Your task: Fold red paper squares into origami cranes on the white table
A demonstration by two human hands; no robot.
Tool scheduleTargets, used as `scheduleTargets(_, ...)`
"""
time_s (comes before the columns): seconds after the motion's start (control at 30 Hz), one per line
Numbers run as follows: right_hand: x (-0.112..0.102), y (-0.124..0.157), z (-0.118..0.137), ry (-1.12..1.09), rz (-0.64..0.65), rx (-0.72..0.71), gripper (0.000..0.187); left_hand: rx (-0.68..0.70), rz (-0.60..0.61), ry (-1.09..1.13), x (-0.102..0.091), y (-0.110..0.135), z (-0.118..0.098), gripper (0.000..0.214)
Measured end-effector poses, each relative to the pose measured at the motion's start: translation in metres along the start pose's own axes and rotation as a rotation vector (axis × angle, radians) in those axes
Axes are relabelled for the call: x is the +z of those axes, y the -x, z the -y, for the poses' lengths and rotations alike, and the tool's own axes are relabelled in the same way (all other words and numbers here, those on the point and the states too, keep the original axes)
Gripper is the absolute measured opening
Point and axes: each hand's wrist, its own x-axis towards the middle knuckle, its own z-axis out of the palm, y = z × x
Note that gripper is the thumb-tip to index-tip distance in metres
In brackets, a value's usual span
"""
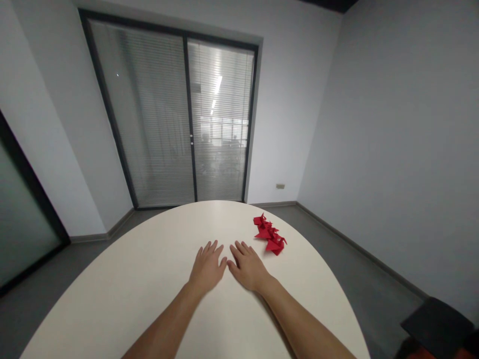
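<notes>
My left hand (208,267) lies palm down on the white round table (127,279), its fingers spread and nothing in it. Beside it my right hand (247,264) rests the same way, also open and holding nothing. The two thumbs point toward each other and almost meet. To the right of my right hand, apart from it, several red folded-paper birds (269,233) sit close together in a slanting row near the table's right edge. They overlap in view, so some of their folds are hidden.
Beyond the table's far edge stand glass doors (192,119) with blinds and a dark frame. A wall socket (280,186) is low on the back wall. At the lower right is a black seat or chair part (437,324), partly cut off.
</notes>
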Motion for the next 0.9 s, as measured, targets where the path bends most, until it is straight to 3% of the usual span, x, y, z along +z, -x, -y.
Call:
scheduleTargets(0.4,0.002,0.000,-0.001,0.011,-0.031,-0.014,0.060,-0.001,-0.003,0.019,0.003,-0.001,0.003,0.048)
scheduleTargets(0.53,-0.011,0.001,0.001,-0.005,-0.075,-0.093,0.037,0.004,-0.064,0.104,0.003,-0.002,0.003,0.039)
scheduleTargets(0.6,-0.024,-0.001,-0.001,-0.002,-0.123,-0.087,0.029,-0.001,-0.122,0.230,-0.009,-0.005,-0.009,0.031)
scheduleTargets(0.7,-0.047,-0.002,-0.010,0.083,-0.294,0.006,0.028,-0.065,-0.168,0.556,-0.048,-0.003,-0.053,0.018)
scheduleTargets(0.73,-0.054,-0.002,-0.015,0.124,-0.360,0.049,0.028,-0.060,-0.103,0.713,-0.065,0.003,-0.072,0.019)
scheduleTargets(0.8,-0.066,0.001,-0.027,0.206,-0.478,0.196,0.031,0.083,0.086,1.055,-0.098,0.024,-0.106,0.029)
scheduleTargets(0.9,-0.078,0.009,-0.045,0.300,-0.572,0.423,0.039,0.369,0.449,1.461,-0.131,0.077,-0.128,0.053)
